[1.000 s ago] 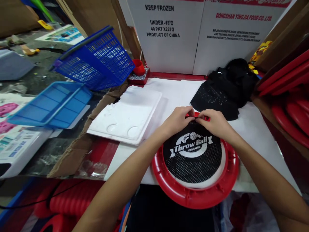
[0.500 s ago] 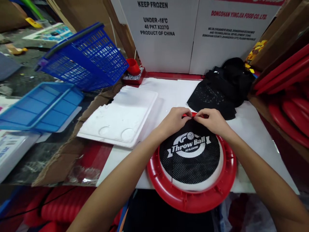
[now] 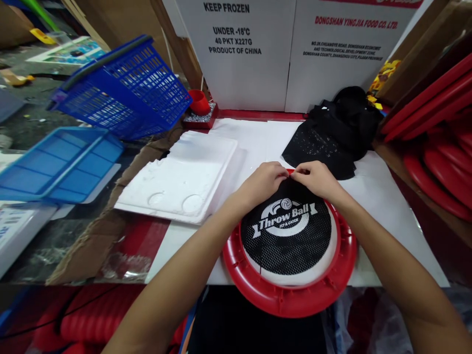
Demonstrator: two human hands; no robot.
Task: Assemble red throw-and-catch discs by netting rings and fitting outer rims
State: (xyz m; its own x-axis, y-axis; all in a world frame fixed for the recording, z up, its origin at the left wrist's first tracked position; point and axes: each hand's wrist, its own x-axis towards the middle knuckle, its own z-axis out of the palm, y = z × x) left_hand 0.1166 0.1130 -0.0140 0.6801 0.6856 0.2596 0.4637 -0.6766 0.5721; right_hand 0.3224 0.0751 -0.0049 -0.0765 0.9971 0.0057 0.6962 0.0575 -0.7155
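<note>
My red ring (image 3: 291, 300) hangs partly over the near edge of the white surface (image 3: 383, 206), with bare room to its right and behind my hands. One black mesh disc (image 3: 289, 236), printed "Throw Ball" in white, lies inside the one ring. My left hand (image 3: 262, 183) and right hand (image 3: 316, 178) meet at the ring's far rim, fingers (image 3: 283, 173) pinched shut on the mesh edge. One pile of black mesh (image 3: 337, 132) sits behind, one foam tray (image 3: 180, 179) lies left.

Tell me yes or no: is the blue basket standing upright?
No, the blue basket lies tipped on its side, left of the red hoop.
</note>
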